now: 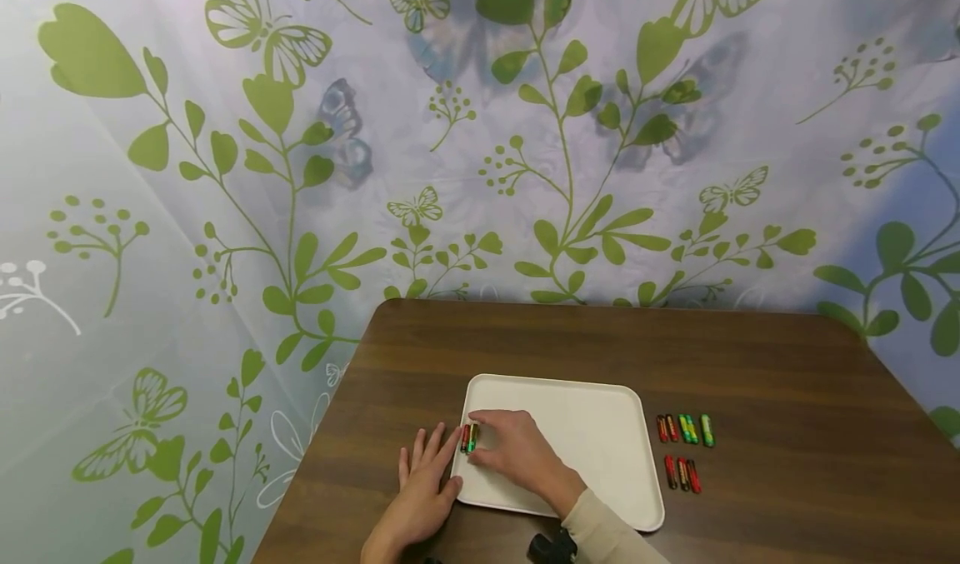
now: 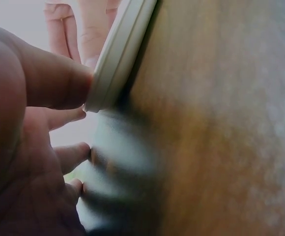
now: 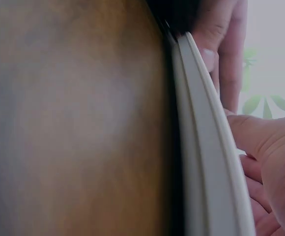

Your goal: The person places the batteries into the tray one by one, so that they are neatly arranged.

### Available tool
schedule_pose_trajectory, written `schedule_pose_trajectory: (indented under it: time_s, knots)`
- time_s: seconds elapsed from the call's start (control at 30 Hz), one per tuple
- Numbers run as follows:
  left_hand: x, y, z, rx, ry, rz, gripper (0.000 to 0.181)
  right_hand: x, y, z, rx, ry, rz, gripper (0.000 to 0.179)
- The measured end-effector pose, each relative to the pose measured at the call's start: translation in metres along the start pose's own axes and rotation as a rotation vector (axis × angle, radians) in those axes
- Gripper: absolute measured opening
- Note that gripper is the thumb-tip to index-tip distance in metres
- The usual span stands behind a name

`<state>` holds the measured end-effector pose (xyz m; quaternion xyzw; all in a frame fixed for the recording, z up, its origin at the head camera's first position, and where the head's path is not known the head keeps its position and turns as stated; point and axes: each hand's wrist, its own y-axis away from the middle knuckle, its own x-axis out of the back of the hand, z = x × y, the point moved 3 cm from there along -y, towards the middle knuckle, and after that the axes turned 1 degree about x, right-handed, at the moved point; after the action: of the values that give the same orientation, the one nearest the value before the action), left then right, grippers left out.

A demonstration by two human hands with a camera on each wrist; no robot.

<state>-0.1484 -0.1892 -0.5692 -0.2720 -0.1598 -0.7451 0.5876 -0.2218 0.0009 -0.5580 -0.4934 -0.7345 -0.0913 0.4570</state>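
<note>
Batteries (image 1: 472, 438) in head view only

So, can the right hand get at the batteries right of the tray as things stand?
Probably yes: only bare tray and table lie between the right hand and those batteries, though it seems to pinch another battery by the tray's left rim.

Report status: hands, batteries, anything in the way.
Left hand spread, thumb at tray rim. Right hand pinching green battery, tray's left side. Red battery close alongside, may crowd it.
</note>
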Motion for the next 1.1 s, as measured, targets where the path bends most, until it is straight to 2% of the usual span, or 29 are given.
schedule_pose_trajectory:
  time_s: [0.17,0.23,0.33,0.47,0.67,0.87,1.1]
  knots:
    - [-0.001,-0.001,0.002,0.064,-0.049,-0.025,0.071,0.011,0.005,0.009,-0.023,-0.038,0.010,0.054]
    - [-0.002,-0.001,-0.002,0.062,-0.046,-0.018,0.072,0.017,0.007,0.012,-0.033,-0.068,-0.008,0.055]
    - [-0.006,-0.001,-0.008,0.026,-0.037,0.013,0.072,0.027,0.011,0.014,-0.066,-0.116,-0.050,0.057]
    - [-0.003,-0.001,0.001,0.024,-0.026,0.007,0.071,0.041,0.019,0.018,-0.100,-0.162,-0.081,0.059]
    - [0.000,0.000,0.012,0.108,-0.070,-0.039,0.072,0.057,0.036,0.024,-0.118,-0.211,-0.124,0.063]
    - [0.000,0.001,0.014,0.122,-0.074,-0.047,0.072,0.076,0.055,0.033,-0.058,-0.199,-0.160,0.060]
    - [-0.001,0.000,0.012,0.114,-0.063,-0.048,0.073,0.099,0.084,0.045,-0.003,-0.193,-0.147,0.061]
